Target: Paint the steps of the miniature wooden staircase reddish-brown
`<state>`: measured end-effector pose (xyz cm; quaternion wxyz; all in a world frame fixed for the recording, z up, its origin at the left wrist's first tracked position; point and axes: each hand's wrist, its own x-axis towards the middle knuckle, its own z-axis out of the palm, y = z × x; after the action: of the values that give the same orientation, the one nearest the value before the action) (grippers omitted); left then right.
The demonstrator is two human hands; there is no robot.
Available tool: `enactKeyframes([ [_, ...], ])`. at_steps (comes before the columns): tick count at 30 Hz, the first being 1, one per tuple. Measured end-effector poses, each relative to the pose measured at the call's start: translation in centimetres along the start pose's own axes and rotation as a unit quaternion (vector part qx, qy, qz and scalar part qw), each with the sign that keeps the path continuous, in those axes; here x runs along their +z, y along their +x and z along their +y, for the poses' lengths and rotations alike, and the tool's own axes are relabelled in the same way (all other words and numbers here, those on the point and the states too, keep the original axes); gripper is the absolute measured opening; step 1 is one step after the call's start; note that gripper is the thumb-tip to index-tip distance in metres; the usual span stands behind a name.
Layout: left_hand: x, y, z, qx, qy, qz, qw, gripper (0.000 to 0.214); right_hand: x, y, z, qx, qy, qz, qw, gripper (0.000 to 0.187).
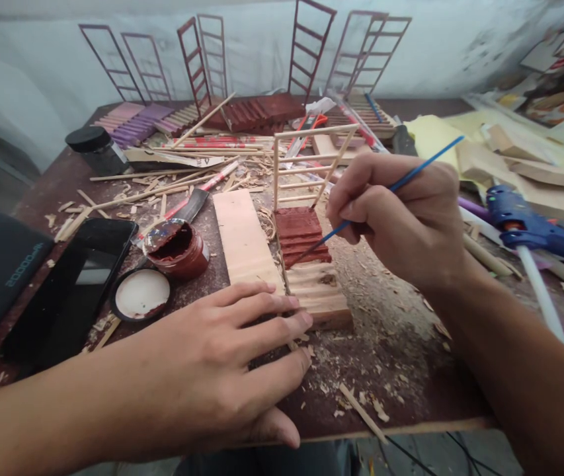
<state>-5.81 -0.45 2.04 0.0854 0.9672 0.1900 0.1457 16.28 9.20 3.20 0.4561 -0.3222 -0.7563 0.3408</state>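
Mid-table, the right hand [401, 218] pinched a blue paintbrush [425, 164] on the ribbed wooden panel [319, 291]; the left hand [222, 370] lay spread against it. A slip might have smeared the bare stick frame [306, 162].

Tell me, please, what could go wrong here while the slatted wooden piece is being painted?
The open paint jar sits close to the phone; a knock could spill red on it. The left hand rests near the red-painted slats and might smear them. Sawdust around could stick to the paint or brush.
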Motion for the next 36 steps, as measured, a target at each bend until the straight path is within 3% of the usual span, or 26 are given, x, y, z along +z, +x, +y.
enactKeyframes([
  [8, 0.0, -0.1, 0.0, 0.001, -0.001, -0.004, 1.0, 0.048, -0.1, -0.1, -0.3, -0.019, 0.024, 0.046, 0.998, 0.026],
  [16, -0.1, 0.2, 0.0, -0.002, -0.005, -0.01, 1.0, 0.047, -0.4, -0.1, -0.4, -0.016, -0.052, -0.015, 0.998, 0.027],
  [25, -0.1, 0.2, 0.0, 0.002, -0.002, -0.003, 1.0, 0.046, -0.5, -0.2, -0.5, -0.016, -0.025, -0.014, 0.999, 0.024],
  [31, 0.0, 0.0, 0.1, 0.0, -0.004, 0.0, 1.0, 0.047, -0.8, -0.1, -0.3, -0.029, -0.075, -0.041, 0.996, 0.024],
  [36, 0.1, 0.0, 0.0, 0.003, -0.002, 0.01, 1.0, 0.047, -1.2, 0.1, -0.6, -0.029, -0.092, -0.025, 0.995, 0.027],
])
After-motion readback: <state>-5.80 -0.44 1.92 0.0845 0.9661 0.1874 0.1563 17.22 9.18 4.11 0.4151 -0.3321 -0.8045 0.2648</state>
